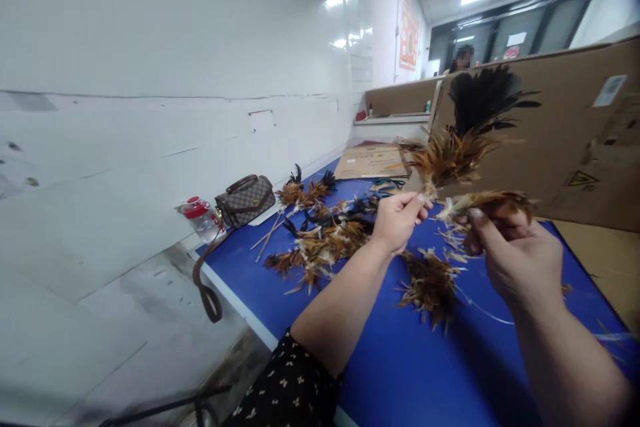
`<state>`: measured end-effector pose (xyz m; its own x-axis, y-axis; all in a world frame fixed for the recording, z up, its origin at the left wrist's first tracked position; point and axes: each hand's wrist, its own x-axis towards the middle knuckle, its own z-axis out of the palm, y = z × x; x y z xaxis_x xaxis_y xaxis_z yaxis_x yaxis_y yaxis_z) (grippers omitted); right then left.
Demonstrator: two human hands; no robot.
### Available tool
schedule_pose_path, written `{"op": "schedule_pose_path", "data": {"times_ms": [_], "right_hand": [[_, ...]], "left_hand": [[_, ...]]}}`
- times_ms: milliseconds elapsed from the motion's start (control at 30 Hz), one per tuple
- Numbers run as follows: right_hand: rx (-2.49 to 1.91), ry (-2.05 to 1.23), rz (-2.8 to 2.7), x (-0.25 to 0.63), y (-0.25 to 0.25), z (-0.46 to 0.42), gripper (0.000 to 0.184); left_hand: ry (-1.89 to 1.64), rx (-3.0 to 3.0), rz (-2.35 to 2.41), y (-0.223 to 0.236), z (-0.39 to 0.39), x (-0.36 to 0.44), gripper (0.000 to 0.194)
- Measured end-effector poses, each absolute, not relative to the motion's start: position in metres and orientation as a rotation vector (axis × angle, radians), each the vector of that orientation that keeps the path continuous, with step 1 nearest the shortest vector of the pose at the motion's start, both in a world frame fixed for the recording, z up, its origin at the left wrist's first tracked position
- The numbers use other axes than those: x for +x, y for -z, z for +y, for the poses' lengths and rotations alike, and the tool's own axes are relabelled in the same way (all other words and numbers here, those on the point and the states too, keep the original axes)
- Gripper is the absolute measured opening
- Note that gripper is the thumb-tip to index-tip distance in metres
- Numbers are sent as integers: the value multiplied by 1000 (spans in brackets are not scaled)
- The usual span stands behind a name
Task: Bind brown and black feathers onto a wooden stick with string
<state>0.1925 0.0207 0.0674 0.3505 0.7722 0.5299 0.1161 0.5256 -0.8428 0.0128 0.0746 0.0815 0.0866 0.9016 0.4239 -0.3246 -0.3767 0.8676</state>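
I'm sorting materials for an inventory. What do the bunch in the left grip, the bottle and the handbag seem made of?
Bunch in the left grip: apparently feathers, soft and splayed, brown below and black above.
Bottle: likely clear plastic, smooth; its body is transparent under a red cap, though glass is possible.
Handbag: perhaps coated canvas or leather, smooth; it shows patterned panels with brown edging.
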Motion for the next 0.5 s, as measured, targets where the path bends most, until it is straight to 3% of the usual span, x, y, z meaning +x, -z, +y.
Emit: {"op": "schedule_pose_path", "data": {"times_ms": [233,500], "right_hand": [[-845,-685,-1144,186,-74,19,39],[-967,-498,-1060,183,-75,19,35]], "left_hand": [[-1367,1280,610,-67,65,40,45],[-1292,1277,567,-69,55,45,52]]}}
